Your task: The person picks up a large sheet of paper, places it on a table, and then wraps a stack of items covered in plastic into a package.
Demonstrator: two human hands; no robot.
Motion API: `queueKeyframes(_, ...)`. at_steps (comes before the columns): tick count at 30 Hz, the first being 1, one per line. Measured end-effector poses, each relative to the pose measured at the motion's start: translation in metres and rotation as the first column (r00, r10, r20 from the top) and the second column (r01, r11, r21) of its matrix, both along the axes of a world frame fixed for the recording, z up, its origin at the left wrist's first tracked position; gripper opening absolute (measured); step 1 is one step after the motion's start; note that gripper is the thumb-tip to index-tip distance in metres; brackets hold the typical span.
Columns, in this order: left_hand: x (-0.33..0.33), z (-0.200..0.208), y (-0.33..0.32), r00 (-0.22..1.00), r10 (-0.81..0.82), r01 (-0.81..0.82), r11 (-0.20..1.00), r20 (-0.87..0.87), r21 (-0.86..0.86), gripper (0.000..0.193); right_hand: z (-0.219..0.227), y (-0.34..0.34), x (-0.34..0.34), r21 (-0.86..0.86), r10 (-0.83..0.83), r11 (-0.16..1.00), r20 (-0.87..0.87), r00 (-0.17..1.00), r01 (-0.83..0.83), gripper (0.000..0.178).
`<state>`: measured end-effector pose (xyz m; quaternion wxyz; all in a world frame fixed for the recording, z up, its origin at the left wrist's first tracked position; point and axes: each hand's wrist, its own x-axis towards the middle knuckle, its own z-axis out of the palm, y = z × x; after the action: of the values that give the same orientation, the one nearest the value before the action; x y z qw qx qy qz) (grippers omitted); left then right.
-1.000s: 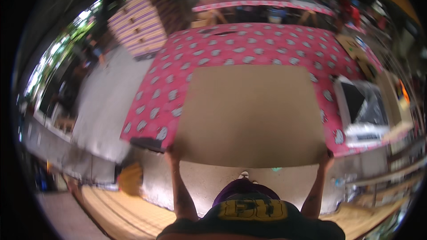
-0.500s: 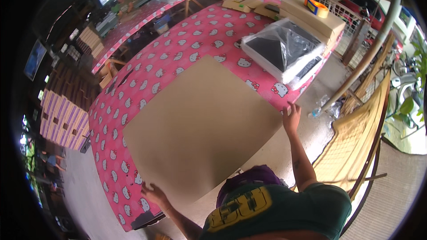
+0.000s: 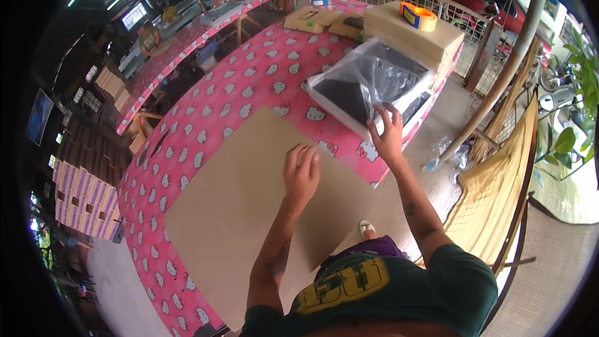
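Observation:
A large flat brown cardboard sheet (image 3: 237, 212) lies on the table with the pink cat-print cover (image 3: 231, 109). Over its right half hovers my left hand (image 3: 302, 170), fingers loosely bent and holding nothing. My right hand (image 3: 387, 130) is open, its fingers spread and curved, at the near edge of a stack of flat black panels in clear plastic (image 3: 374, 78). Whether the fingertips touch the plastic, I cannot tell. White edges show around the panels.
Behind the panels is a long brown cardboard box (image 3: 415, 31) with an orange tape roll (image 3: 418, 17) on top. Cardboard pieces (image 3: 310, 20) lie at the far end. Stacked purple-and-tan boxes (image 3: 84, 196) stand left. A metal pole (image 3: 499, 100) rises at right. People work at a farther table.
Both hands have left the cardboard sheet's edges. My left hand has come up and right over the sheet; my right has gone forward to the wrapped panels. The view has shifted.

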<state>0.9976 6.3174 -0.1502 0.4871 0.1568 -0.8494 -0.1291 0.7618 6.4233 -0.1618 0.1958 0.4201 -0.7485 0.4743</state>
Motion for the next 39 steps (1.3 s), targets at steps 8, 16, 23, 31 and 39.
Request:
queueKeyframes(8,-0.192,0.054,-0.02,0.989,-0.036,0.068,0.971,0.141,-0.23,0.036,-0.018,-0.009,-0.044,0.395,0.292,0.884,-0.051,0.955,-0.249,0.04)
queueKeyframes(16,-0.204,-0.071,-0.075,0.951,0.306,-0.309,0.919,0.051,0.245,0.041,-0.032,-0.006,-0.054,0.302,0.311,0.915,-0.106,0.944,-0.268,0.037)
queueKeyframes(23,-0.201,-0.082,-0.091,0.934,0.261,0.29,-0.159,-0.243,0.944,0.07,-0.038,0.012,-0.057,0.018,0.371,0.925,0.188,0.91,-0.381,0.042)
queueKeyframes(31,-0.235,-0.082,-0.103,0.931,0.103,0.366,-0.247,-0.351,0.897,0.051,-0.085,0.011,-0.154,-0.329,0.247,0.944,0.764,0.596,0.03,0.048)
queueKeyframes(39,-0.228,-0.053,-0.055,0.916,0.287,0.294,-0.003,-0.28,0.956,0.049,-0.086,0.022,-0.19,-0.408,0.388,0.909,0.903,0.184,0.085,0.065)
